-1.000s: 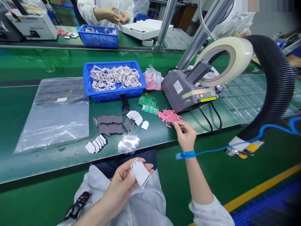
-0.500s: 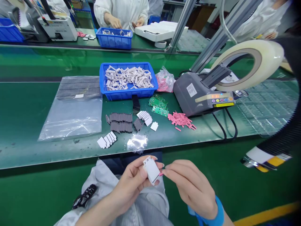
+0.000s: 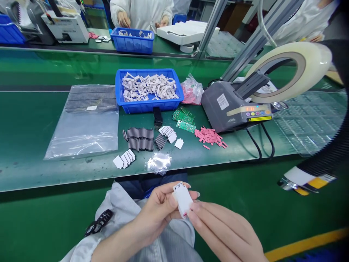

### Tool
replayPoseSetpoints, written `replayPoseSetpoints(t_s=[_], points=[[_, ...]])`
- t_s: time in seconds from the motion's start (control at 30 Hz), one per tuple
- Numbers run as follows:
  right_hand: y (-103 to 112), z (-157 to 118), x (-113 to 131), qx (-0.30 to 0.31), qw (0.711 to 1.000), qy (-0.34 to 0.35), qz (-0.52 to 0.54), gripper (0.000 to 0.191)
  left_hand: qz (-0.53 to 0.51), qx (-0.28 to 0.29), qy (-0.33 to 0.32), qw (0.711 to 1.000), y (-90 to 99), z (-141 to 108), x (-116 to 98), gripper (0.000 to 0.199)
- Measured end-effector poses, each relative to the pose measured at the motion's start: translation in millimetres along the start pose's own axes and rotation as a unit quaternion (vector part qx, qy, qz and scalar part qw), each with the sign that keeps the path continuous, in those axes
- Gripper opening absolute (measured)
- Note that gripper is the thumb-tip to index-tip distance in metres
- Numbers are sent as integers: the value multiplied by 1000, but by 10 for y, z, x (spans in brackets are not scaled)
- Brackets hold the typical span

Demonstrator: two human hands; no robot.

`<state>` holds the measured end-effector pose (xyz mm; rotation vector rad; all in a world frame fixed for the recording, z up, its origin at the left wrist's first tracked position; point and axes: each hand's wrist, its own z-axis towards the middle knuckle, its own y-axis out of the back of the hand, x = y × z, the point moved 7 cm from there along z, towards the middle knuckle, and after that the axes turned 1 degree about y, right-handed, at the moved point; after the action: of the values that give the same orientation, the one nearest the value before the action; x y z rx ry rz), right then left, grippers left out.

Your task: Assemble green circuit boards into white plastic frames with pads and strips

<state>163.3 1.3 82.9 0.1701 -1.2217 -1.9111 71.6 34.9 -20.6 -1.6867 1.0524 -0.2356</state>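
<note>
My left hand (image 3: 160, 207) grips a small white rectangular plastic part (image 3: 182, 198), its flat face turned up, thumb on its left edge and fingers behind it. At the lower end of this part shows a small pink strip (image 3: 185, 214). My right hand (image 3: 223, 227) is closed in a pinch at the part's lower right corner, fingertips against the strip and the corner; they partly hide the strip. Both hands are over my lap, in front of the bench edge.
On the bench (image 3: 27, 145) are a blue bin (image 3: 149, 106) of white frames, pink strips (image 3: 209, 137), green circuit boards (image 3: 185, 126), dark-edged pieces (image 3: 140, 139), white pieces (image 3: 124, 159), clear film (image 3: 159, 162) and a tape dispenser (image 3: 231, 109). A black hose (image 3: 321, 156) hangs at right. A co-worker (image 3: 141, 14) sits opposite.
My right hand has moved in against the white part, and the pink strip now lies at its lower end instead of its right side. My left hand has shifted slightly right.
</note>
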Motion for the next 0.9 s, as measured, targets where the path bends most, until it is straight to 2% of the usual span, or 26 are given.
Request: replayPoseSetpoints(t_s=[0.07,0.1,0.2,0.3,0.43,0.5,0.57,0.67,0.7,0.77,0.83,0.9], points=[[-33,8,66,35,995,77,-60,35,-5,3,-7,1000,-19,2,-25,26],[-46,11,65,27,991,90,-94,30,-5,3,-14,1000,-20,5,-40,27],[-87,12,-10,-60,984,38,-164,13,1,-1,-41,999,1,23,-82,28],[-161,-28,-37,-138,969,-26,-202,20,20,-13,-79,997,36,38,-117,28],[-175,-56,1,-188,959,-36,-211,13,66,-12,-135,989,25,21,-168,30],[-181,-39,-22,-184,968,-42,-168,11,76,-1,-149,986,-7,8,-174,29],[-161,-45,-103,-222,969,-83,-77,12,72,10,-163,984,-36,1,-170,27],[-195,-106,-293,-301,932,-186,82,21,88,12,-186,978,-50,1,-143,26],[-234,-113,-334,-306,922,-207,121,25,105,13,-193,976,-51,1,-132,26],[-298,-89,-357,-284,920,-210,169,26,149,24,-203,967,-53,-5,-124,26],[-260,-83,-342,-282,927,-188,162,24,210,31,-234,949,-46,-35,-185,32],[-189,-94,-335,-271,939,-174,122,23,318,34,-296,900,-53,-97,-325,37]])
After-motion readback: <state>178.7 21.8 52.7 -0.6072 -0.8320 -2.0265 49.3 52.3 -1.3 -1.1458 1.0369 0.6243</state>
